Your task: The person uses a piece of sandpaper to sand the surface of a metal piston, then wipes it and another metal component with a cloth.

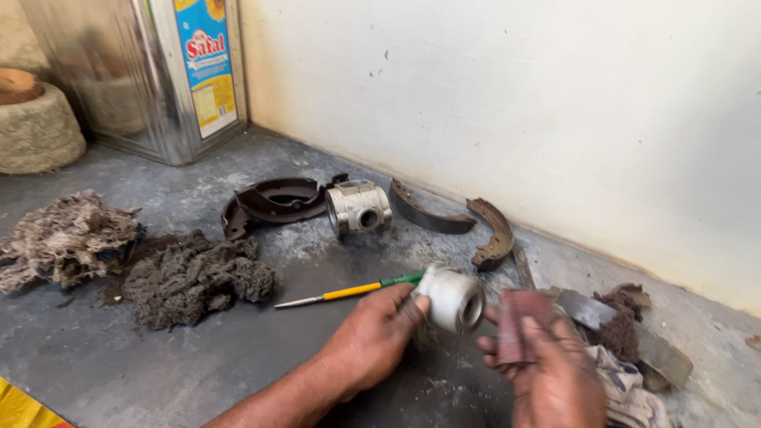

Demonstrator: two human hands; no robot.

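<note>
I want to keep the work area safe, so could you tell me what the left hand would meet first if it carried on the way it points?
The left hand points up and right, already gripping the silver cylindrical part. Beyond that, the curved brake shoe near the wall probably comes first, though depth is unclear.

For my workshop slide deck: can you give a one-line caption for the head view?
Left hand holds a metal piston while right hand grips reddish sandpaper, over a grey floor.
</note>
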